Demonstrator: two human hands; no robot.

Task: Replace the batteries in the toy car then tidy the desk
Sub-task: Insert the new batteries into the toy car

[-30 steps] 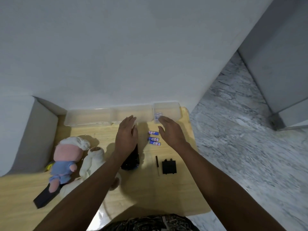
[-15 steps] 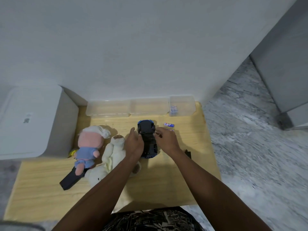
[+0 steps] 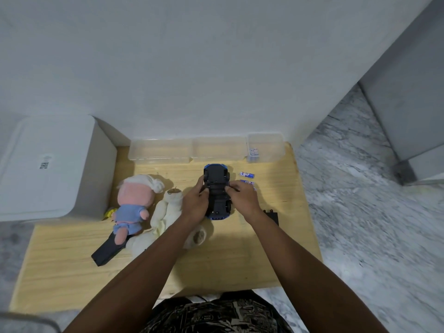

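A blue toy car (image 3: 217, 188) lies upside down on the wooden desk (image 3: 240, 255), its black underside up. My left hand (image 3: 195, 204) grips its left side, fingers curled over the chassis. My right hand (image 3: 242, 198) holds the right side with fingertips at the middle of the underside. Blue-and-white batteries (image 3: 247, 174) lie just right of the car, one partly hidden by my right hand. The black battery cover (image 3: 272, 216) lies on the desk beside my right wrist.
Clear plastic boxes (image 3: 159, 152) line the wall; the right one (image 3: 265, 146) holds batteries. A pink doll (image 3: 134, 203), a cream plush (image 3: 168, 212) and a black remote (image 3: 105, 252) lie at left. A white bin (image 3: 48, 164) stands beyond the desk's left edge.
Both hands came down from above the desk and took hold of the upside-down car. The view has tilted down and shifted left.
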